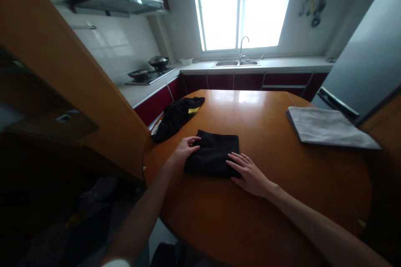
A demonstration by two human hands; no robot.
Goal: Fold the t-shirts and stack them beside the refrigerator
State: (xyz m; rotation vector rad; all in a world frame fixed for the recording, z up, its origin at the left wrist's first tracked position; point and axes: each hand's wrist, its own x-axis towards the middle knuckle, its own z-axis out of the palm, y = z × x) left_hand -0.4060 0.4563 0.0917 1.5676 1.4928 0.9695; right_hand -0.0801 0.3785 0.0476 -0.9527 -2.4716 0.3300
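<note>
On the tabletop [260, 121]: folded black cloth [213, 154]; left hand [184, 149] at left edge, grip narrowly parted; right hand [249, 175] at right edge, grip wide.

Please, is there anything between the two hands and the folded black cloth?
Nothing visible. The left hand touches the folded black cloth at its left side, the right hand at its right. The crumpled black fabric lies apart, farther back.

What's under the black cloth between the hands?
The brown table shows around the black cloth, with the left hand and right hand at its edges. Anything directly underneath is covered.
</note>
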